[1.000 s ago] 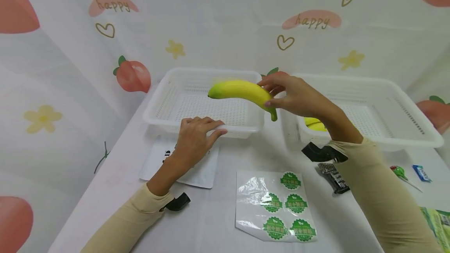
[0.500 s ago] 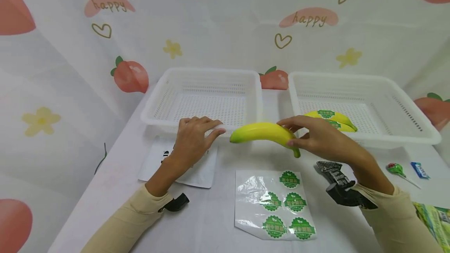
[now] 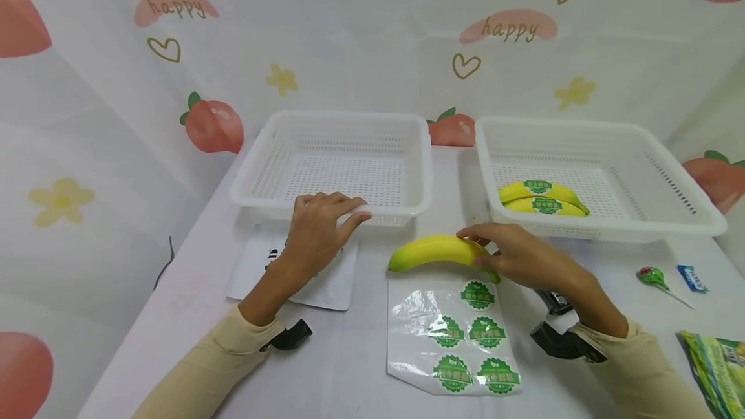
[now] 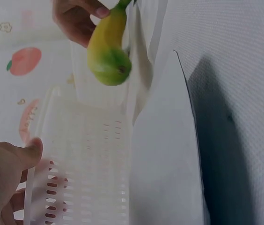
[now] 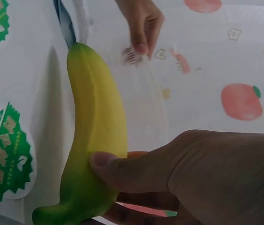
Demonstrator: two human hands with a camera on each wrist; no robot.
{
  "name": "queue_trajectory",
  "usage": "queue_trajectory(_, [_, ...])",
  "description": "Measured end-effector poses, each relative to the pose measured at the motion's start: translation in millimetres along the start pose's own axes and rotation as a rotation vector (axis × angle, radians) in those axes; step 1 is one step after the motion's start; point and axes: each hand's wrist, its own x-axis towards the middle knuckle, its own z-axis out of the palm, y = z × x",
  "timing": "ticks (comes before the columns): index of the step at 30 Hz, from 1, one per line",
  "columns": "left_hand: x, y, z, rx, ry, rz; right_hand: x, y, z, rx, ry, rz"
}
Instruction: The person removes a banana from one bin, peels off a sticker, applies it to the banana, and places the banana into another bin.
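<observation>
My right hand (image 3: 518, 254) pinches a yellow banana (image 3: 436, 252) near its stem end, thumb on the near side. The banana has green ends and lies crosswise just behind a sheet of stickers (image 3: 407, 328) with several round green labels. In the right wrist view no label shows on the banana (image 5: 94, 122). My left hand (image 3: 320, 231) grips the front rim of the left white basket (image 3: 427, 167), and the left wrist view shows the thumb outside and fingers behind the basket wall (image 4: 85, 140). Two bananas (image 3: 544, 199) with green labels lie in the right white basket (image 3: 658, 225).
A white pouch (image 3: 332, 290) lies partly under my left forearm. Right of the sheet is a black packet (image 3: 555, 302), partly hidden by my right wrist. Farther right are a lollipop (image 3: 652, 275), a small blue packet (image 3: 692, 279) and a green-yellow bag (image 3: 718, 367). A patterned cloth hangs behind.
My right hand has brought the banana from above the left basket down toward me, to the back edge of the sticker sheet. The left hand has stayed on the basket rim.
</observation>
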Motion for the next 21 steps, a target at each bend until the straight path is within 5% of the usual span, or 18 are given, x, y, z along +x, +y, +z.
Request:
queue_trajectory(7, [-0.7, 2.8, 0.6, 0.032, 0.006, 0.018, 6, 11, 7, -0.011, -0.015, 0.031])
queue_trajectory(13, [-5.7, 25.6, -0.1, -0.054, 0.073, 0.213, 9, 14, 9, 0.000, -0.018, 0.047])
queue_trajectory(16, [-11.5, 45.4, 2.5, -0.125, -0.020, 0.288, 9, 14, 10, 0.000, -0.020, 0.068])
queue_trajectory(21, [-20.1, 75.4, 19.7, -0.176, -0.304, 0.310, 9, 16, 11, -0.010, -0.017, 0.092])
